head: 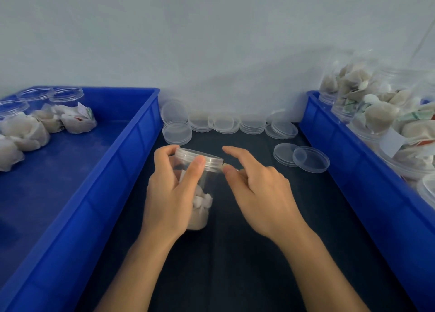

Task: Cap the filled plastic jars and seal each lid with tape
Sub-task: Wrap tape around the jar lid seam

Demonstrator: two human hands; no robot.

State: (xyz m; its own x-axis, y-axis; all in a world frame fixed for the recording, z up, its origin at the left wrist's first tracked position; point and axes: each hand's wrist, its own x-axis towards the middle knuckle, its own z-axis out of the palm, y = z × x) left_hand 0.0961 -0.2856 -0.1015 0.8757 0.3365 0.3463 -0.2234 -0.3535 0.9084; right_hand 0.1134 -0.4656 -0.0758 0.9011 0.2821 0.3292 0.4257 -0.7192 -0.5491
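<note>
So the left hand [173, 194] is wrapped around a clear jar [199, 186] stuffed with little white packets, holding it tilted over the dark mat [235, 252] between two blue bins [131, 151]. Lid [200, 157] is already sitting on it. The right hand [256, 189] is right beside the lid, thumb and finger pinching something tiny, can't tell what. Spare lids [226, 123] are stacked along the wall.

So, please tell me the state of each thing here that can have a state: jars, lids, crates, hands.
Held jar: filled, capped, tilted, off the table.
Its lid: on the jar; no tape visible.
Left hand: grips the held jar.
Right hand: fingertips at the lid's edge, pinching something small.
Spare lids: loose, stacked on the table.
Left crate jars: uncapped, filled.
Right crate jars: filled; caps unclear.
</note>
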